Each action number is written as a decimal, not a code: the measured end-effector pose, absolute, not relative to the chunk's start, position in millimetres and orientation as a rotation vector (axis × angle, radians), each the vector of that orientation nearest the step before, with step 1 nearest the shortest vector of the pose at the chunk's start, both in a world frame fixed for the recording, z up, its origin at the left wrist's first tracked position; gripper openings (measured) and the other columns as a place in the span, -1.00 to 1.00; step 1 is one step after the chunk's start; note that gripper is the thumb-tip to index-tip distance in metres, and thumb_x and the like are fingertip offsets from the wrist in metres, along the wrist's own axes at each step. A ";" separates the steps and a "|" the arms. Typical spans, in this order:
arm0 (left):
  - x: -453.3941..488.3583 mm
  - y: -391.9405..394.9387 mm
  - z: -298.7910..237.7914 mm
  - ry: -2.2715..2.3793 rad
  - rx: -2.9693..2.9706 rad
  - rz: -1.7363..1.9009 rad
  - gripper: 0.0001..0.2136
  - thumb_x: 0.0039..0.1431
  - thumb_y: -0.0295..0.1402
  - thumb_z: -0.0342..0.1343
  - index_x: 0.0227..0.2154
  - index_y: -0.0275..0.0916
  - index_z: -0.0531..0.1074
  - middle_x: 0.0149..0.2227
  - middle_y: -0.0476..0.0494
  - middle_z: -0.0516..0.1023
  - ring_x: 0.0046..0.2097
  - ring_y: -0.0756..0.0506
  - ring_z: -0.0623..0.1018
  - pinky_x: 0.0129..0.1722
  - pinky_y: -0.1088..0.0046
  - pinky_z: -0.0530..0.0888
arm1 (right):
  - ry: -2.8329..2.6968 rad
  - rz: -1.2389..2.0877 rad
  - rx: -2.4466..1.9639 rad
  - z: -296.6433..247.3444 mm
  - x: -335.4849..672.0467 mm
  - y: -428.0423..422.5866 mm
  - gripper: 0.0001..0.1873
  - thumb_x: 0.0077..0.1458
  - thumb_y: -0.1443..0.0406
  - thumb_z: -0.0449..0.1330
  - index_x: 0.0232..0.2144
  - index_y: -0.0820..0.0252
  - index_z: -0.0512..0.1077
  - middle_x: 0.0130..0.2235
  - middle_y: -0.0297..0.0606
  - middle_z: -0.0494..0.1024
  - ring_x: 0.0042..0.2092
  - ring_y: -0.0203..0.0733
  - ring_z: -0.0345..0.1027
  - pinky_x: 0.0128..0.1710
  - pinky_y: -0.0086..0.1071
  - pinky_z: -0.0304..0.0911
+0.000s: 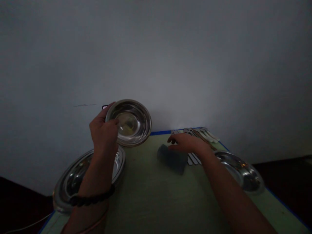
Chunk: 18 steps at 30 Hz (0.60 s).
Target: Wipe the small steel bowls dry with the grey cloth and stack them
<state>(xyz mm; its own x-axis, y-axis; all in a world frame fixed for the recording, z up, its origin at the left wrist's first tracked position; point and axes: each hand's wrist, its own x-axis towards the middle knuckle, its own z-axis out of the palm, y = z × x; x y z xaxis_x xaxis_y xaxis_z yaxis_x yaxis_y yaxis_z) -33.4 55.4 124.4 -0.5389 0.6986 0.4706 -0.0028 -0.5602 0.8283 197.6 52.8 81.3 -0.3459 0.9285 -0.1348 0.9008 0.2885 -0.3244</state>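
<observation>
Holding round shiny steel bowl [131, 122] at far left, fingers clasping rim: our left hand [103, 133] | right hand [187, 143]: fingers outstretched, touching dark grey cloth [173, 159]

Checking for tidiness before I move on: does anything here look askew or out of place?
The large steel dish at the left seems to hang over the table edge. The small bowl is tilted only because the left hand holds it up. No spill shows, though the picture is dim.
</observation>
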 end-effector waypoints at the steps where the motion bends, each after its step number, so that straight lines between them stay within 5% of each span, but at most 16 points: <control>1: -33.1 55.9 123.3 1.146 1.182 2.083 -0.54 -0.33 -0.60 0.08 -0.27 -0.22 0.62 -0.40 -0.01 0.61 -0.34 -0.06 0.55 -0.22 0.38 0.48 | -2.444 0.563 -1.752 81.0 199.1 52.6 -0.55 0.14 0.15 0.14 0.03 0.24 0.41 0.02 -0.06 0.52 -0.01 -0.06 0.43 -0.07 -0.32 0.28; 7: -15.7 60.4 112.8 1.250 1.232 1.600 -0.84 -0.24 -0.45 0.19 -0.48 -0.26 0.59 -0.63 0.00 0.50 -0.55 -0.05 0.47 -0.41 0.40 0.47 | -2.312 0.386 -1.837 97.7 214.6 42.5 -0.60 0.22 0.13 0.03 -0.04 0.24 0.44 -0.02 -0.05 0.55 -0.02 -0.05 0.44 -0.06 -0.29 0.27; 18: 29.2 52.7 103.0 1.115 1.168 1.213 -0.69 -0.14 -0.43 0.25 -0.23 -0.24 0.59 -0.45 -0.10 0.64 -0.43 -0.10 0.57 -0.43 0.44 0.47 | -2.105 0.194 -2.353 83.0 304.0 9.1 -0.56 0.17 0.18 0.08 0.03 0.30 0.40 0.08 0.11 0.45 0.09 0.05 0.36 0.00 -0.19 0.25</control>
<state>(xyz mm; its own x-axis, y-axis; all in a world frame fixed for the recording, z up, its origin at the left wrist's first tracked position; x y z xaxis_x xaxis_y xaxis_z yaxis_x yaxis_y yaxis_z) 29.2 52.7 103.0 0.0460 0.9989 0.0009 -0.0832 0.0029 0.9965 304.0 9.1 83.0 0.1067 0.9887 -0.1056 0.9913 -0.1140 -0.0658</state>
